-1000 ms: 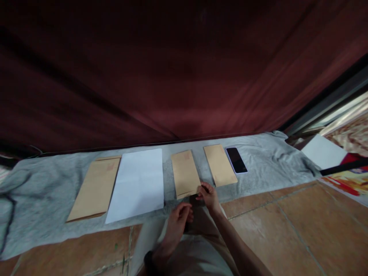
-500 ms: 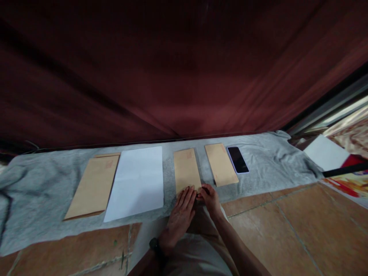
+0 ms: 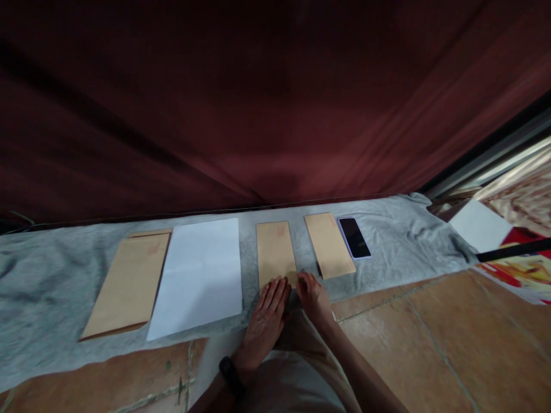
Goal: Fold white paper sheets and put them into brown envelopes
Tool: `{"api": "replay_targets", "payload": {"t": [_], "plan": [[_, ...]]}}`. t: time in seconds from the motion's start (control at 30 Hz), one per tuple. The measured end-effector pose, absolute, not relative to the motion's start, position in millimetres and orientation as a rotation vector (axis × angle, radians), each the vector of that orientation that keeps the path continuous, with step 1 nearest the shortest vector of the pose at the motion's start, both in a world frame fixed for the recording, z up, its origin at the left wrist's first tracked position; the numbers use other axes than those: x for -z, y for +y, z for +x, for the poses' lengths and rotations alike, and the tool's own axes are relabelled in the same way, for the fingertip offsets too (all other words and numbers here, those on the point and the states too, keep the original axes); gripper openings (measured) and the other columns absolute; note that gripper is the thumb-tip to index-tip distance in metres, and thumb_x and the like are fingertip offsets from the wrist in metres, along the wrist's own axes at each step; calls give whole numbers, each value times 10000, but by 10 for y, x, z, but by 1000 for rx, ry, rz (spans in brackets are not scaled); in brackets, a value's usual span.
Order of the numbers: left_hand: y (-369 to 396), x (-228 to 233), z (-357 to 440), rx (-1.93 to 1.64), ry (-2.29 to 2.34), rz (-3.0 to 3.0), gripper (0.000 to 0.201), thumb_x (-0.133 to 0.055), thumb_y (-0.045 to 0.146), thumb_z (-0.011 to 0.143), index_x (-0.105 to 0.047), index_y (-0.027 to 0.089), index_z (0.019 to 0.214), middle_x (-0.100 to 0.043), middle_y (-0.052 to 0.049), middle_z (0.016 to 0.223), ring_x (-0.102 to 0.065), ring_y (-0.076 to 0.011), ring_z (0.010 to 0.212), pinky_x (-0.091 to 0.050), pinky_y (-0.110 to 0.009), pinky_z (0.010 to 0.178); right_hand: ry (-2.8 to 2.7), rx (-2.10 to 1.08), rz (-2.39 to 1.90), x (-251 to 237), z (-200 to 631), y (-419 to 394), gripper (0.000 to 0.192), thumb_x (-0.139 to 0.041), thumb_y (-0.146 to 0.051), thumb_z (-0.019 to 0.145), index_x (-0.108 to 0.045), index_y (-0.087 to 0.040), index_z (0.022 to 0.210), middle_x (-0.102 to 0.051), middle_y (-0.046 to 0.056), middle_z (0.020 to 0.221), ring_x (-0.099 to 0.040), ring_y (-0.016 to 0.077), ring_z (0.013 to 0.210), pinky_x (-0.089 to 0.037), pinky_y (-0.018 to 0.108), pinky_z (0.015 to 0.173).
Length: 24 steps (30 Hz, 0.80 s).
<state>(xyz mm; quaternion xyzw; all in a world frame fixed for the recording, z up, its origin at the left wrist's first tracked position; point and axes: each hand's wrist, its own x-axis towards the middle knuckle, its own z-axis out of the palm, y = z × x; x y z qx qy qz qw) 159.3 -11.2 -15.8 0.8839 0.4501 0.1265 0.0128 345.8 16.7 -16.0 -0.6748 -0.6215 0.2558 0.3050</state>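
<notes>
A brown paper envelope (image 3: pixel 276 249) with faint red print near its far end lies lengthwise in front of me. My left hand (image 3: pixel 267 310) presses flat on its near end, fingers stretched out. Beside the envelope's near right corner is my right hand (image 3: pixel 313 295), its fingers curled in with the tips by the edge. Whatever those fingers may pinch is hidden. To the right lies a second brown envelope (image 3: pixel 329 245).
A phone (image 3: pixel 355 238) lies right of the envelopes. On the left are a white paper stack (image 3: pixel 198 275) and larger-looking brown envelopes (image 3: pixel 127 284). Everything rests on a grey cloth (image 3: pixel 396 241) before a dark red curtain (image 3: pixel 275 126). Tiled floor (image 3: pixel 430 332) lies nearer me.
My right hand has moved slightly off the envelope's near edge to its right corner. My left hand stays flat on the near end. The view has shifted a little.
</notes>
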Motion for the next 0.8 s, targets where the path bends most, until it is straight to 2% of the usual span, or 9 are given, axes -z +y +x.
{"api": "replay_targets", "payload": {"t": [0.07,0.17,0.3,0.53,0.8], "plan": [[-111,161,1609,-399,1388,2755,725,-530,164,918,-282,146,1600,-308,-115,1668,-263,-267,1549,-318,-446,1239,-1775,-601,-1741,127,3470,198,309,-439,-245,985,-658,-192,1197,-719,160,1115,-681,317,1060,-552,498,961],[-106,182,1629,-402,1357,2759,674,-545,201,930,-345,119,1569,-378,-137,1634,-281,-270,1543,-323,-446,1236,-1928,-566,-1568,89,3464,328,382,-403,-250,1026,-619,-171,1332,-654,156,1341,-594,277,1276,-472,458,1121],[-94,239,1636,-394,1337,2787,615,-553,298,963,-411,114,1532,-442,-140,1596,-329,-272,1522,-315,-456,1241,-2102,-516,-1469,98,3435,601,451,-380,-278,1056,-533,-148,1460,-549,128,1504,-479,247,1418,-373,454,1213],[-70,330,1626,-387,1348,2841,707,-521,411,993,-274,162,1608,-369,-104,1642,-320,-260,1525,-263,-440,1257,-2140,-363,-1559,128,3398,1162,461,-355,-286,1066,-541,-113,1451,-549,154,1502,-454,246,1441,-337,465,1224],[-53,354,1620,-435,1339,2878,640,-487,495,1001,-430,144,1533,-402,-94,1627,-348,-267,1506,-247,-436,1247,-2160,-302,-1590,108,3415,1378,456,-349,-282,1065,-540,-118,1445,-555,161,1493,-458,253,1434,-341,479,1212]]}}
